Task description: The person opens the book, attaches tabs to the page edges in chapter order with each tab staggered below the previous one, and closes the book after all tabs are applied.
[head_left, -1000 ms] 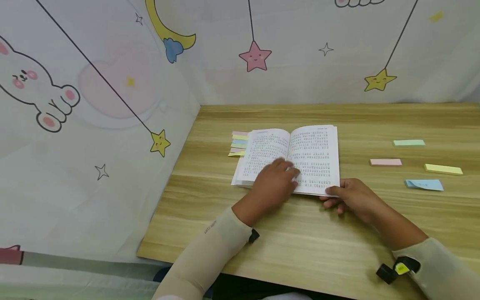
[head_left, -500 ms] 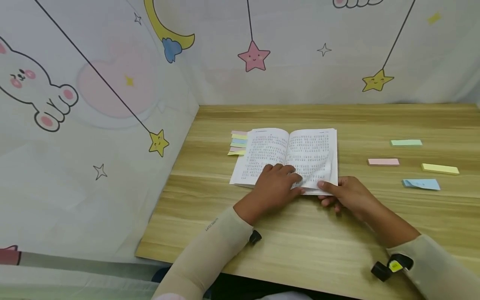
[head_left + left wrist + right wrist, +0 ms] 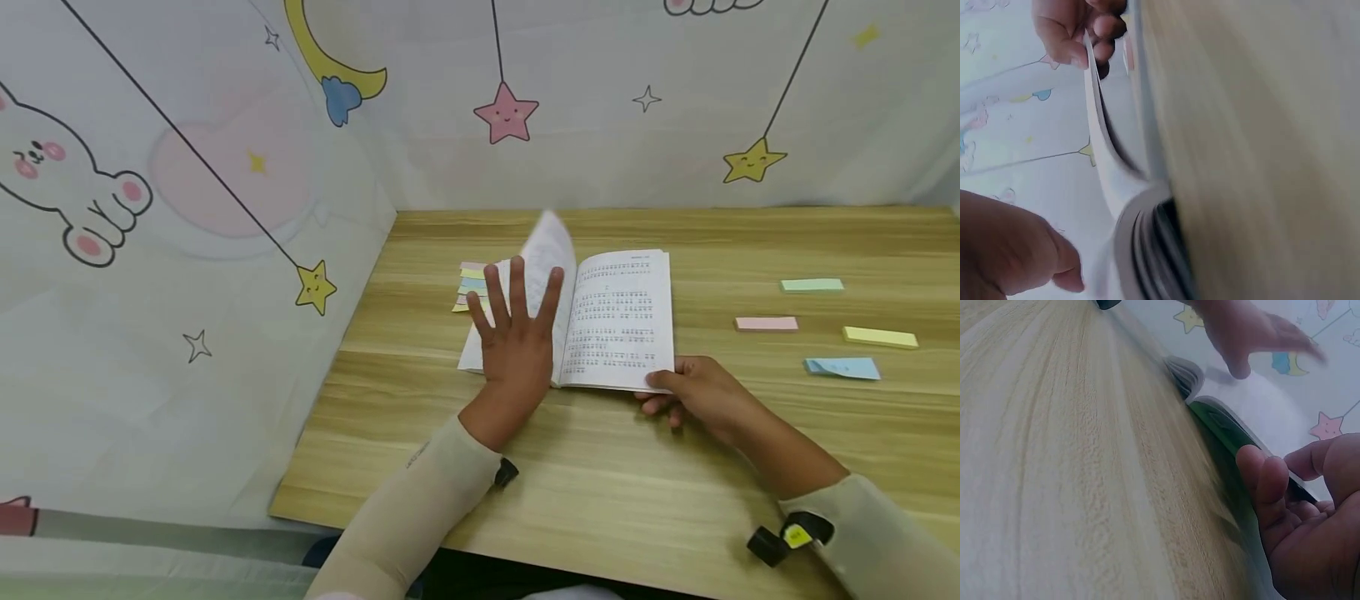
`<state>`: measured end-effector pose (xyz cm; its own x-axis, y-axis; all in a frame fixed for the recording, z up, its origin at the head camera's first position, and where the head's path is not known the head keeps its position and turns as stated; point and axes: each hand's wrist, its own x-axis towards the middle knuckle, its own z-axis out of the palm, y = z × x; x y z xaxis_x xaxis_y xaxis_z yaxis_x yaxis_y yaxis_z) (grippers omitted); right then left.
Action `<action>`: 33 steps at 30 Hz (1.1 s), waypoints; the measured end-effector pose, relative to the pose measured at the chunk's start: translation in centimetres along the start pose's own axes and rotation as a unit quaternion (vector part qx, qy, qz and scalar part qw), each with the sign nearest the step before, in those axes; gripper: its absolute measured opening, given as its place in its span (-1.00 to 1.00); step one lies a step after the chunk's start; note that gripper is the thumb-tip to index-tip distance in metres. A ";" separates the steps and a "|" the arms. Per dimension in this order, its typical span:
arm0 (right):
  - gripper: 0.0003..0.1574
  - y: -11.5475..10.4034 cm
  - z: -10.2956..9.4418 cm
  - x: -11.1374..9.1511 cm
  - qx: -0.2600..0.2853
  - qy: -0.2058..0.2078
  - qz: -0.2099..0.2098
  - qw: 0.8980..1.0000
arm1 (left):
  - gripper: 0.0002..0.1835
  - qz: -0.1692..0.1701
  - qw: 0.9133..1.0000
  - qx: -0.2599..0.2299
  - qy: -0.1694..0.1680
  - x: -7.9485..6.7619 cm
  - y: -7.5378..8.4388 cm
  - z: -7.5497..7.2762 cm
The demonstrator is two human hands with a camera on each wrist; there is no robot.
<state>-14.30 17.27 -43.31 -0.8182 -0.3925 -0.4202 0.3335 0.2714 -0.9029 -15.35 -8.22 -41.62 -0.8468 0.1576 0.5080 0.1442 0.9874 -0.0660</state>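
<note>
An open book (image 3: pixel 618 317) with printed pages lies on the wooden table, its right half lifted at the lower corner. My right hand (image 3: pixel 701 392) pinches that corner, thumb on the page and fingers beneath the cover, which looks green in the right wrist view. Over the left half, my left hand (image 3: pixel 517 350) is spread with straight fingers against a leaf (image 3: pixel 551 237) that stands partly raised. In the left wrist view the curved page edges (image 3: pixel 1141 244) show beside the left thumb (image 3: pixel 1066 269). Colored sticky tabs (image 3: pixel 472 282) jut from the book's left edge, partly behind the left fingers.
To the right lie sticky-note pads: green (image 3: pixel 812 286), pink (image 3: pixel 767 323), yellow (image 3: pixel 881 337) and a blue one (image 3: pixel 842 367) with a curled top sheet. A wall sheet with cartoon prints borders the table (image 3: pixel 420 467) at the back and left.
The left hand has gone from the book's lower middle to its left half, fingers spreading, and a leaf has turned leftward, showing a new right page. The right hand keeps its corner grip.
</note>
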 end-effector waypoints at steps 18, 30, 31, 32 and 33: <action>-0.31 -0.2 0.4 1.0 -0.015 0.029 0.000 0.999 | -0.70 0.175 0.946 -0.126 -0.242 -0.3 0.6 0.0; -0.50 0.0 0.1 0.4 -0.013 0.006 0.004 1.000 | -0.35 0.093 0.991 -0.017 -0.099 -0.4 -0.4 -0.4; -0.50 0.0 0.1 0.4 -0.011 0.007 0.004 1.000 | -0.46 0.131 0.984 -0.029 -0.119 -0.4 -0.3 -0.4; -0.49 0.0 0.1 0.4 -0.008 0.011 0.004 1.000 | -0.57 0.161 0.976 -0.049 -0.142 -0.5 -0.2 -0.5; -0.48 -0.1 0.1 0.4 -0.006 0.015 0.004 1.000 | -0.63 0.182 0.967 -0.068 -0.165 -0.5 0.0 -0.6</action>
<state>-14.63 16.99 -43.46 -0.8292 -0.3641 -0.4242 0.3348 0.2843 -0.8984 -14.61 -8.33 -41.41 -0.8406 0.5142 0.1699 0.5114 0.8570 -0.0635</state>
